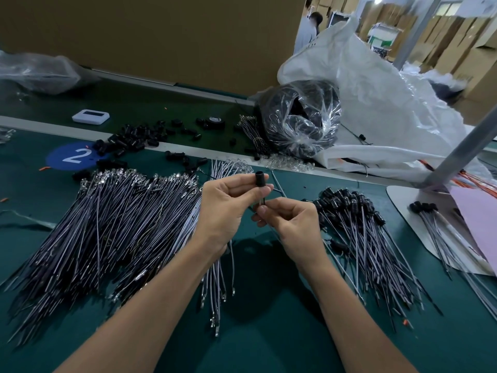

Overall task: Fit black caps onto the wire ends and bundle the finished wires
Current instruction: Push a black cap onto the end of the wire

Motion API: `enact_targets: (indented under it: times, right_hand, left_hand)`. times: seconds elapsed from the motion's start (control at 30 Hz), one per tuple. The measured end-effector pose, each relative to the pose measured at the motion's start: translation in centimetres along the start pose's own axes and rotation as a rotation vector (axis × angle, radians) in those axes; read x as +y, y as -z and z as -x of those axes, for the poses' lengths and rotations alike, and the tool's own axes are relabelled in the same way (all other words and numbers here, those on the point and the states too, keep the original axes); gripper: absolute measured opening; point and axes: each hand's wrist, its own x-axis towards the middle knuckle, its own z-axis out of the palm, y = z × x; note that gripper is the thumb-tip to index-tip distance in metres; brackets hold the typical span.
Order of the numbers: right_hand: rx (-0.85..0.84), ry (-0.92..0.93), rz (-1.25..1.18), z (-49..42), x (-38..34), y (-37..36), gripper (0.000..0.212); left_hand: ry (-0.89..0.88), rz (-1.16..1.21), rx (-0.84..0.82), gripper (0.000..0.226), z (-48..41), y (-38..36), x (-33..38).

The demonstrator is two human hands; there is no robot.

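Left hand tight around black cap, wire just below pinched in right hand

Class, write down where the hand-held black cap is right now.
Head view, centre: the black cap is pinched by the left hand, just above the right hand, which pinches the wire.

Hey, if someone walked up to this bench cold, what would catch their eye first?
At centre, the left hand pinches a black cap while the right hand pinches a wire just below it. A big fan of uncapped wires spreads to their left, and a smaller pile of capped wires lies to their right.
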Motion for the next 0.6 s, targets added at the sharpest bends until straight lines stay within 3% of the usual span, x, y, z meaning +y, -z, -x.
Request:
enact_targets:
  times: [0.23,0.43,0.53,0.6]
  right_hand:
    - [-0.006,0.078,0.085,0.5,-0.1,-0.6,0.008]
    - [-0.073,0.097,0.119,0.8,-0.6,-0.7,0.010]
    - [-0.114,0.091,0.140,0.7,-1.2,0.1,0.040]
    - [0.036,0.060,0.155,-0.2,-1.6,0.8,0.051]
  left_hand:
    - [-0.025,0.061,0.106,0.023,0.0,0.3,0.0]
    - [0.126,0.227,0.063,0.024,-0.3,0.8,-0.1]
    - [0.220,0.201,0.062,0.029,-0.5,1.1,0.0]
    - [0.289,0.085,0.032,0.030,-0.5,1.3,-0.2]
